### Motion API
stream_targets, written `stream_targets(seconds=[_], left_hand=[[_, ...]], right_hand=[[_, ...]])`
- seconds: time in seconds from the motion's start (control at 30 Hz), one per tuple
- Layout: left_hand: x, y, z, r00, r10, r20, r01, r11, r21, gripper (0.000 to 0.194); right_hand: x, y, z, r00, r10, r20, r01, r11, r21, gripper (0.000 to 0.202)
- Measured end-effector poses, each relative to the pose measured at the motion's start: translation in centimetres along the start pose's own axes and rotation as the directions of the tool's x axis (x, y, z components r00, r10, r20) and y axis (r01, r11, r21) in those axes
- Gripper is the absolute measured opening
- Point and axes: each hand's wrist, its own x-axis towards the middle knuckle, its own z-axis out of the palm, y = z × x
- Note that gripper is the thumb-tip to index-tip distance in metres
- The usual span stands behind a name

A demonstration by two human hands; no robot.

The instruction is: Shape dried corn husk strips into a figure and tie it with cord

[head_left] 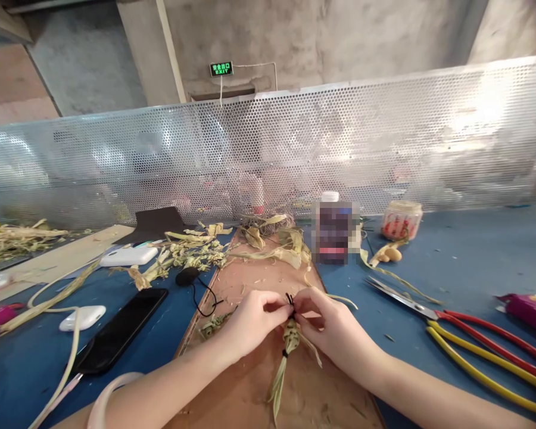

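A small braided piece of dried pale-green leaves (290,338) hangs below my fingertips, over a brown board (254,384). Black cord binds it lower down, and loose leaf ends trail beneath. At its top is a short black cord (289,298), with dark ends sticking up. My left hand (263,316) is closed in a pinch on this cord from the left. From the right, my right hand (328,319) pinches the same spot, thumb and forefinger together. The fingertips partly hide the tied point.
Long scissors (417,307) with red and yellow handles lie on the blue table at right. A black phone (120,330), a white earbud case (83,318) and a black cord spool (187,276) are at left. Dried leaves (290,253), a blurred bottle (335,235) and a jar (401,220) stand behind.
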Motion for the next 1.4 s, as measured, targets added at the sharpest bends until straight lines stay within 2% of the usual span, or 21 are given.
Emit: stream_targets(seconds=[0.23, 0.5, 0.93, 1.07, 1.13, 1.4], left_hand=[[-0.10, -0.18, 0.13, 1.000, -0.014, -0.008, 0.014, 0.999, -0.031, 0.022], [-0.38, 0.10, 0.13, 1.000, -0.020, 0.006, 0.020, 0.998, -0.055, 0.020], [-0.62, 0.65, 0.43, 0.998, -0.003, -0.055, 0.003, 1.000, -0.001, 0.013], [-0.56, 0.05, 0.64, 0.993, 0.019, -0.115, -0.025, 0.999, -0.049, 0.008], [-0.53, -0.22, 0.74, 0.991, 0.031, -0.131, -0.043, 0.995, -0.088, 0.013], [-0.57, 0.01, 0.77, 0.992, 0.060, -0.109, -0.064, 0.997, -0.033, 0.008]], right_hand=[[0.00, -0.40, -0.24, 0.999, -0.046, -0.001, 0.046, 0.998, -0.046, 0.022], [0.02, -0.06, -0.35, 0.987, -0.147, -0.060, 0.135, 0.975, -0.175, 0.020], [0.02, -0.24, -0.24, 0.990, -0.115, -0.078, 0.102, 0.983, -0.155, 0.017], [0.03, -0.18, -0.14, 0.993, -0.091, -0.081, 0.078, 0.985, -0.153, 0.015], [0.04, -0.22, -0.12, 0.993, -0.084, -0.079, 0.072, 0.987, -0.142, 0.015], [0.02, -0.35, -0.18, 0.991, -0.103, -0.087, 0.088, 0.984, -0.153, 0.016]])
